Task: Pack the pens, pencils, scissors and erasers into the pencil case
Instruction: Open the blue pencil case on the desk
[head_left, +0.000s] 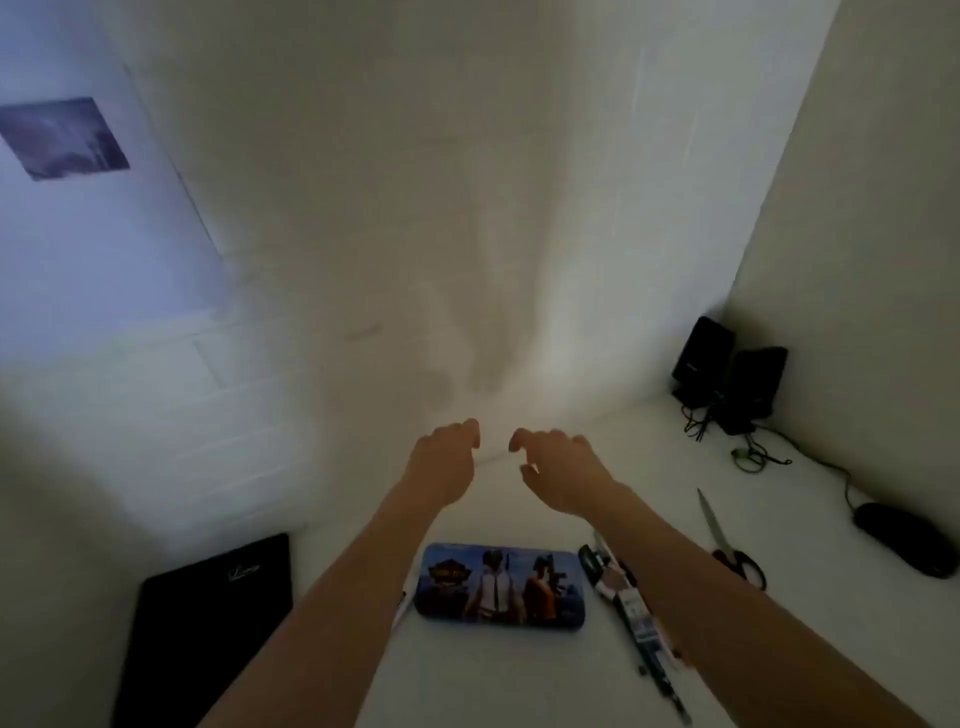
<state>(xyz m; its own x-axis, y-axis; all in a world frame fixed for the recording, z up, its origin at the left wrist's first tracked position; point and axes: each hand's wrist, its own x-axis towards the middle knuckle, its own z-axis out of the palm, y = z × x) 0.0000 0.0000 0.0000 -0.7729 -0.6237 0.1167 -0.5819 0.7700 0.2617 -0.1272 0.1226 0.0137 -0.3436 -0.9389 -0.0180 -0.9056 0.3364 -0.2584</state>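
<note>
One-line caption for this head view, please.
Both hands, left and right, held out empty above the closed pencil case; pens and scissors lie unpacked.

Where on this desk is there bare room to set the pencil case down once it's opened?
Bare white desk lies in front of the closed pencil case, between the forearms. Another free patch sits behind the case, under the raised left hand and right hand. It is crowded right of the case: the pens, then the scissors.

— Where is the pencil case placed?
— Near the table's front edge; pens are laid just right of it, scissors further right.
— And the speakers?
— Set in the far right corner.
</note>
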